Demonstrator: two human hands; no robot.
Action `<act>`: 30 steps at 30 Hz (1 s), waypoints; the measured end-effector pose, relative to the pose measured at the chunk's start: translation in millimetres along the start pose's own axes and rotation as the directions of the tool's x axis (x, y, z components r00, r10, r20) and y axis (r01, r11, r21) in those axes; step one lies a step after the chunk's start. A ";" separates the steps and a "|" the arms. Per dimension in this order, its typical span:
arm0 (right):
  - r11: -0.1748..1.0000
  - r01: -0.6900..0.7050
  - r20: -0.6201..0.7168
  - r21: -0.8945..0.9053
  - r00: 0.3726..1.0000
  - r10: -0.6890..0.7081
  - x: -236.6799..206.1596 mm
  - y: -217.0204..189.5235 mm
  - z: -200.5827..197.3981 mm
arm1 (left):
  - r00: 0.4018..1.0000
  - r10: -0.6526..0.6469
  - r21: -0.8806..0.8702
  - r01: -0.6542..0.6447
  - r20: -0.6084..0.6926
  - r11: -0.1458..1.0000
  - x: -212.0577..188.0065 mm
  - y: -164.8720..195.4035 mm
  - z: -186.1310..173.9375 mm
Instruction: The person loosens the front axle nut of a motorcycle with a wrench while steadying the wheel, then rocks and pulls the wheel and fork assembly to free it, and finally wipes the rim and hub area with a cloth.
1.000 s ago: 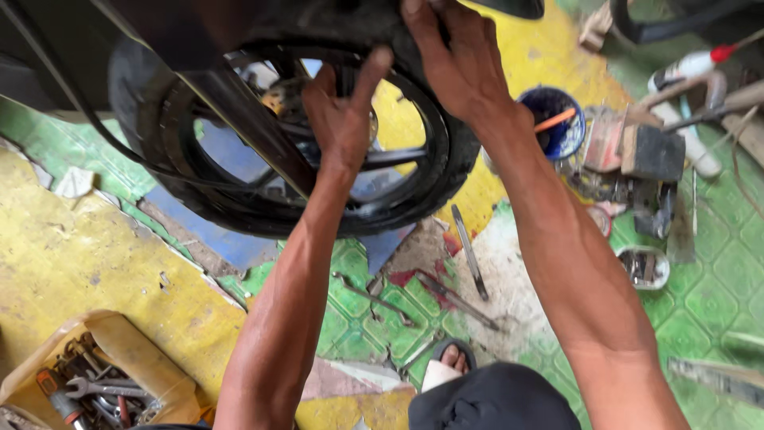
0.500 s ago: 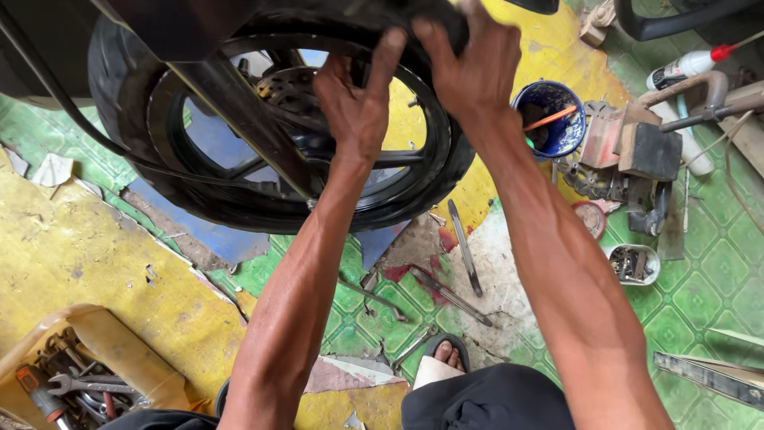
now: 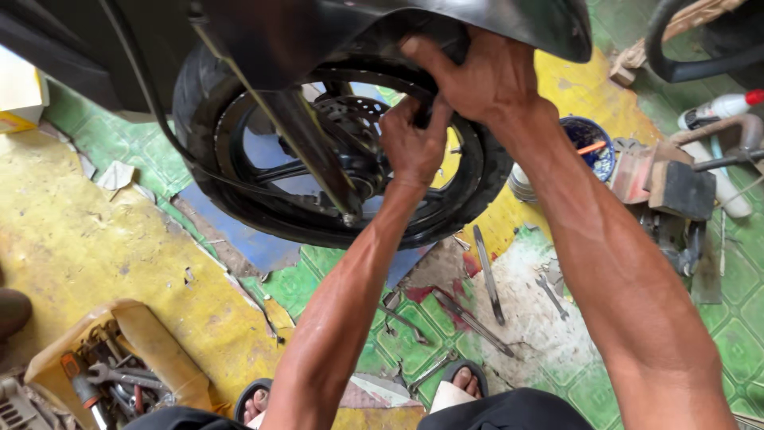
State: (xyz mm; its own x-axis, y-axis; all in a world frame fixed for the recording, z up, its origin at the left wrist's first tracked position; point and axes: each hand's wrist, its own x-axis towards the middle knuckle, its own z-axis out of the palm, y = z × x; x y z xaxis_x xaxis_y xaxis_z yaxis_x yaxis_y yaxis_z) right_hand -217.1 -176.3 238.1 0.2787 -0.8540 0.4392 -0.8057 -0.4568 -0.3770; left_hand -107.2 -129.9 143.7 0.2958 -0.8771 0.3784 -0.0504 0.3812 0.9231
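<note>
The motorcycle wheel [image 3: 239, 171] hangs in front of me at the top of my view, black tyre and black spoked rim, tucked under the black mudguard [image 3: 509, 24] and crossed by the fork leg [image 3: 306, 135]. My right hand [image 3: 477, 76] sits on top of the tyre just under the mudguard's edge, fingers curled down and pressed onto the rubber. My left hand [image 3: 414, 143] is just below it, inside the rim, closed tight around something dark at the rim's edge; I cannot tell exactly what it pinches. The two hands almost touch. Behind my left hand is the brake disc [image 3: 350, 127] at the hub.

Below the wheel, on the green tiled floor [image 3: 740, 334], lie a flat tyre lever [image 3: 487, 275] and a few spanners [image 3: 549, 291]. A blue tub [image 3: 593, 147] stands to the right of the tyre, near my right forearm. At lower left an open yellow container [image 3: 151, 342] holds more tools.
</note>
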 end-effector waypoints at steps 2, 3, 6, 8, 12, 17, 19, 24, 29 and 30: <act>0.996 -0.090 0.064 -0.013 0.994 0.090 2.1 -3.8 -0.5 | 0.999 -0.036 0.043 0.037 -0.022 0.998 -0.2 -1.5 1.6; 0.992 -0.123 0.078 -0.024 0.989 0.124 4.8 -5.9 -1.8 | 0.996 -0.089 0.074 0.090 -0.015 0.993 2.1 -0.9 1.6; 0.995 -0.052 0.060 -0.086 0.997 0.057 6.9 -15.1 -10.4 | 0.981 -0.167 0.096 0.157 0.102 0.983 5.5 11.6 -6.3; 0.994 0.069 0.101 -0.083 0.993 -0.060 7.6 -22.2 -19.9 | 0.990 -0.039 0.113 0.023 0.138 0.993 4.9 29.2 -19.0; 0.952 0.245 0.082 -0.186 0.969 -0.234 14.5 -44.4 -25.3 | 0.939 0.339 0.265 -0.343 0.064 0.901 -32.0 75.7 -70.3; 0.993 -0.070 0.321 -0.095 0.942 0.098 31.8 -62.1 -23.4 | 0.837 0.523 0.309 -0.545 0.159 0.779 9.3 70.7 -149.9; 0.991 -0.076 0.363 -0.114 0.925 0.112 36.1 -61.5 -23.5 | 0.801 0.598 0.340 -0.572 0.033 0.747 22.4 70.1 -168.6; 0.977 -0.159 0.494 -0.143 0.844 0.210 37.3 -49.9 -22.2 | 0.945 0.285 0.506 -0.325 0.158 0.799 64.7 77.4 -199.1; 0.990 -0.064 0.491 -0.128 0.863 0.119 36.7 -40.2 -20.2 | 0.751 0.389 0.641 -0.659 0.533 0.394 103.8 70.2 -205.3; 0.985 -0.105 0.528 -0.137 0.834 0.162 37.0 -38.7 -20.0 | 0.761 0.315 0.617 -0.646 0.567 0.450 114.3 67.4 -206.9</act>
State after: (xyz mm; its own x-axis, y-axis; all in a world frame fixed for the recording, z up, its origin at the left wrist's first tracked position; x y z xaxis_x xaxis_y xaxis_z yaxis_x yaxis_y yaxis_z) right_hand -186.1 -185.3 285.2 0.3775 -0.9175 -0.1251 -0.8943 -0.3262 -0.3062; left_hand 120.6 -144.0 234.9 -0.3318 -0.7132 0.6175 -0.8020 0.5579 0.2135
